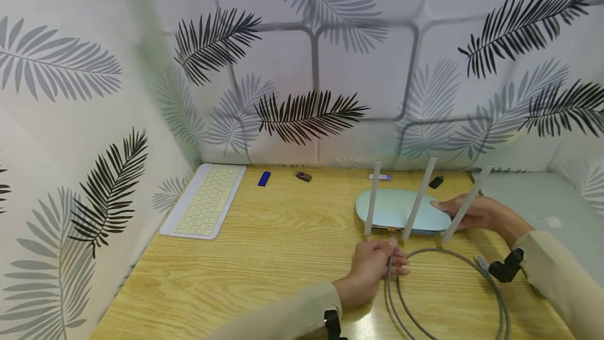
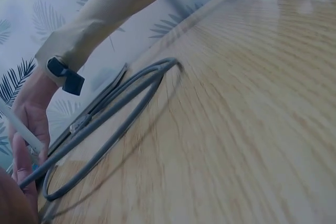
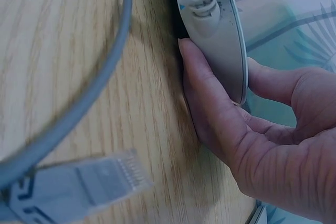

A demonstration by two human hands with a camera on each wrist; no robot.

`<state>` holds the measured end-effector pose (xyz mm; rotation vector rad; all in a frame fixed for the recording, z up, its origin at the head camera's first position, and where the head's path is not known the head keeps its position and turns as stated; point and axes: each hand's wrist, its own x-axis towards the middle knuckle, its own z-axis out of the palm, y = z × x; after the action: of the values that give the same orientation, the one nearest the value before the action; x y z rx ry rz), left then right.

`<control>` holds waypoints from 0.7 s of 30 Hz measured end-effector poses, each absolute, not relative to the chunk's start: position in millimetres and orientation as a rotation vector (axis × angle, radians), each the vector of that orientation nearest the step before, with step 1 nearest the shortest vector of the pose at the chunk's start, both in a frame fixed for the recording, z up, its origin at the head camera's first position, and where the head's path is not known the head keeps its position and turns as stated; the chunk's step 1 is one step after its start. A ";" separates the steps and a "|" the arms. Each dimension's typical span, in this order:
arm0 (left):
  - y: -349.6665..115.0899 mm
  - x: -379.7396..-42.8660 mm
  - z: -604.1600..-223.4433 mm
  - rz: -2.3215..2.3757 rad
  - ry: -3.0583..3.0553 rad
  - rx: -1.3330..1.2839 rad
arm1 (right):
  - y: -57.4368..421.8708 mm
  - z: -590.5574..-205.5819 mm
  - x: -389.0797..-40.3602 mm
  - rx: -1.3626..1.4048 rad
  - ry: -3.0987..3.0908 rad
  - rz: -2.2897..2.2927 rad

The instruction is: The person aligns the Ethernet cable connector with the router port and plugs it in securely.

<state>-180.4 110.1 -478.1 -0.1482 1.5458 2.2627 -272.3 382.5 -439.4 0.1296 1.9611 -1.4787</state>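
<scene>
A pale blue-white router (image 1: 395,204) with three white antennas stands at the right of the table. My right hand (image 1: 474,212) grips its right end, thumb on top and fingers underneath, as the right wrist view shows. Just in front of the router, my left hand (image 1: 370,267) pinches a grey network cable (image 1: 436,250) between thumb and fingers. The cable end at the left fingertips is hidden. From there the cable loops over the table toward the right. Its other end, a clear plug (image 3: 100,184), lies near the right wrist.
A white keyboard (image 1: 207,201) lies at the table's left edge. Along the back are a blue USB stick (image 1: 264,178), a brown one (image 1: 303,176), a purple-white one (image 1: 384,177) behind the router, and a black one (image 1: 436,182). A grey surface (image 1: 542,209) adjoins the right side.
</scene>
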 end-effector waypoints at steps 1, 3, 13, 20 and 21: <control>111.9 -179.9 -477.2 2.275 1.556 -0.157 | 382.7 -439.7 -272.4 0.132 1.965 -1.478; 114.6 -179.5 -475.9 2.298 1.577 -0.181 | 382.8 -440.4 -272.5 0.138 1.969 -1.481; 118.3 -179.9 -478.4 2.347 1.611 -0.207 | 379.1 -439.6 -270.7 0.154 1.992 -1.467; 125.1 -183.1 -477.6 2.402 1.582 -0.252 | 377.7 -433.3 -269.2 0.111 2.000 -1.435; 127.0 -183.3 -477.3 2.409 1.575 -0.267 | 377.8 -432.6 -269.2 0.104 2.001 -1.428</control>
<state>-183.3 127.0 -477.3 -0.2671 1.5746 2.4087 -269.2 377.8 -432.6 0.1035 2.0013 -1.4284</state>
